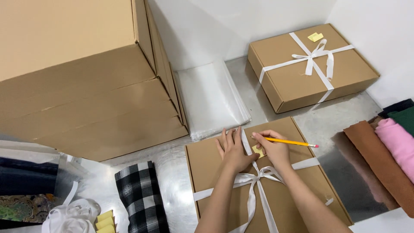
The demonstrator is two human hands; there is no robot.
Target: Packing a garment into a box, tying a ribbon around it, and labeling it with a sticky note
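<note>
Lower centre of frame: left hand (pixel 233 152) lies flat on the ribboned brown box (pixel 215 172), fingers together and outstretched, holding nothing. Right hand (pixel 272 149) has fingers clamped on a yellow pencil (pixel 293 142), tip at a small yellow sticky note (pixel 258 151) beside the white ribbon (pixel 257 190). Second ribboned box (pixel 297 82) sits upper right on the worktop (pixel 340 116)

Two ribboned flat boxes (pixel 263 190) (pixel 310 64), one pencil (pixel 291 142), two yellow sticky notes (pixel 258 151) (pixel 315 37), one checked cloth (pixel 140 194), one stack of clear bags (pixel 211 99)
</note>
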